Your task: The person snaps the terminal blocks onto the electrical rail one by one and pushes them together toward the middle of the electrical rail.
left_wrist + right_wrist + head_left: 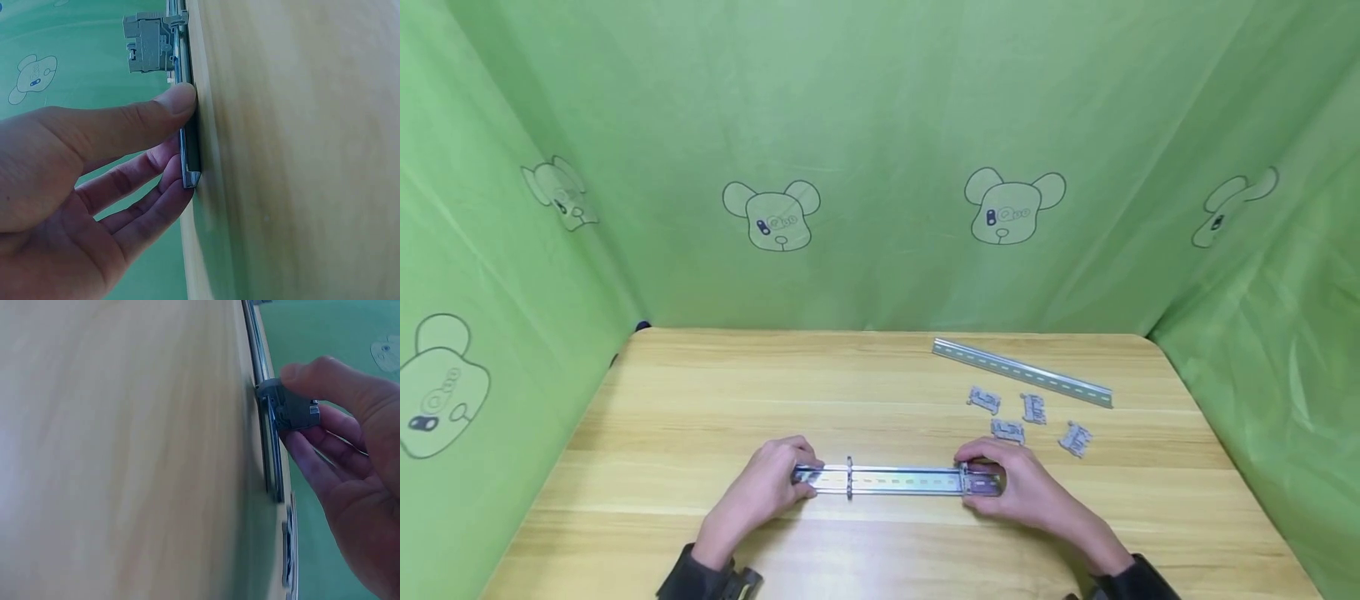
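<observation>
A slotted metal DIN rail [910, 481] lies crosswise near the front of the table. Thumb and fingers of my left hand [772, 475] pinch its left end, seen close in the left wrist view. A thin grey terminal block [150, 42] stands upright across the rail, a short way inward of that hand. Near the other end, my right hand [1022, 483] pinches a second grey terminal block [294, 406] between thumb and fingers. Its foot meets the rail in the right wrist view; whether it is clipped on, I cannot tell.
Several loose grey terminal blocks [1033, 408] lie flat beyond my right hand. A second DIN rail [1022, 372] lies slanted behind them, toward the back right of the wooden table [737, 383]. Green curtains [880, 167] with bear-head prints enclose the back and sides.
</observation>
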Available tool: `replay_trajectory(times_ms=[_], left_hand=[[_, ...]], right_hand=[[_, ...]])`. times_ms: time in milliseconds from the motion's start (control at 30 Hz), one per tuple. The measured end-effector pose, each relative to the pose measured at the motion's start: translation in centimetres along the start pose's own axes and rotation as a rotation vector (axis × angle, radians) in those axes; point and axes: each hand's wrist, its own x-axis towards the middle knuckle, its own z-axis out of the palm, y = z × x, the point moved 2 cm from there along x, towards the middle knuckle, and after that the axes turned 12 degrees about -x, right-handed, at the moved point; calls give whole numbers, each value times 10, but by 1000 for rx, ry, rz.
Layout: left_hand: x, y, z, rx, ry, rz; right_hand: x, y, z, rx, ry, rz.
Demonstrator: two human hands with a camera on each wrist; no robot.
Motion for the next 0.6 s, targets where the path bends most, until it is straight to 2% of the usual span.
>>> replay_trajectory(times_ms=[133, 367, 600], left_hand=[[0, 0, 1, -11, 3, 9], [-1, -2, 2, 2, 5, 14], [-1, -1, 1, -6, 8, 9]], right_hand=[[6, -7, 6, -14, -6, -23], [18, -21, 17, 37, -36, -45], [31, -34, 30, 65, -82, -16]])
